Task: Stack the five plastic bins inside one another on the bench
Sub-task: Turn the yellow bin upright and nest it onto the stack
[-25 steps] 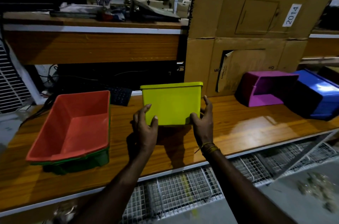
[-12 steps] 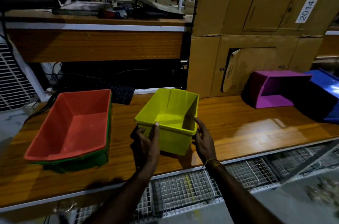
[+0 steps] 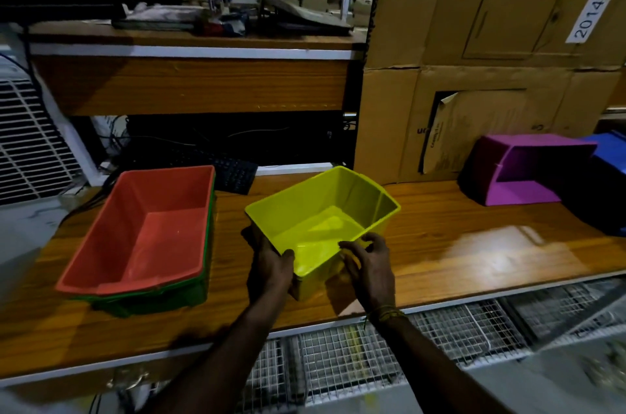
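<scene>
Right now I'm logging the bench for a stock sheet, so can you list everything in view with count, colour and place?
yellow bin: 1, yellow, held over bench centre, open side up
red bin: 1, red, nested in the green bin, bench left
green bin: 1, green, under the red bin
purple bin: 1, purple, on its side, bench right
blue bin: 1, blue, far right, partly cut off
keyboard: 1, black, behind the red bin
cardboard boxes: several, brown, stacked behind the bench
bench: 1, wood
left hand: grips the yellow bin's near rim
right hand: grips the same rim
</scene>
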The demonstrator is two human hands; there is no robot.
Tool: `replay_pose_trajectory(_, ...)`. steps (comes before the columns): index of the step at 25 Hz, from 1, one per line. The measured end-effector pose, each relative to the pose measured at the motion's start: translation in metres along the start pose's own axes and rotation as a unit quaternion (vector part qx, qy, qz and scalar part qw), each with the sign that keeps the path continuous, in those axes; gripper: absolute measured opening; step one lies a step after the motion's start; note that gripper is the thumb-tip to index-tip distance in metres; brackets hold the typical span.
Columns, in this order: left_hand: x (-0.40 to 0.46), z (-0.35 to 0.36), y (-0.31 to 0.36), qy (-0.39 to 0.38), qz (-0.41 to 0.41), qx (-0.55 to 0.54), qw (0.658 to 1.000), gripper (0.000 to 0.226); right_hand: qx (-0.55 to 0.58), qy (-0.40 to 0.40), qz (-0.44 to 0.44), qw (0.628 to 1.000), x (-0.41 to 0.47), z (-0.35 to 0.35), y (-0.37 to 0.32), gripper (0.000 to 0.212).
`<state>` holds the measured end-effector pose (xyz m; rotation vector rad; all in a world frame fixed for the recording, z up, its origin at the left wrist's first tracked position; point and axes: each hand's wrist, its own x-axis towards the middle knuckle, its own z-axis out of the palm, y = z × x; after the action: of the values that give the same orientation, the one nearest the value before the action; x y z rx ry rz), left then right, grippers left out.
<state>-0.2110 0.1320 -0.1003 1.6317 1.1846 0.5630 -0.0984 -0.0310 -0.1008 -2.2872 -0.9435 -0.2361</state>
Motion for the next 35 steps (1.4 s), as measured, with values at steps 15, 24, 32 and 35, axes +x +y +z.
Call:
replay_pose_trajectory(15, -0.041, 0.012, 0.028, -0.029, 0.26, 0.341, 0.903, 0.045, -0.129, -0.002, 0.009, 0.992, 0.027, -0.002, 0.002, 0.02)
replay_pose_trajectory(24, -0.053, 0.036, 0.032, -0.082, 0.26, 0.313, 0.909, 0.051, -0.043, -0.017, 0.023, 0.999, 0.01, -0.022, 0.001, 0.029)
replay_pose_trajectory(32, -0.034, 0.031, 0.025, -0.029, 0.249, 0.273, 0.929, 0.047, -0.01, 0.027, -0.008, 1.0, 0.0, -0.036, 0.024, 0.037)
replay_pose_trajectory(35, -0.025, 0.023, 0.021, -0.049, 0.219, 0.249, 0.942, 0.036, -0.036, 0.024, -0.031, 0.999, -0.006, -0.035, 0.026, 0.034)
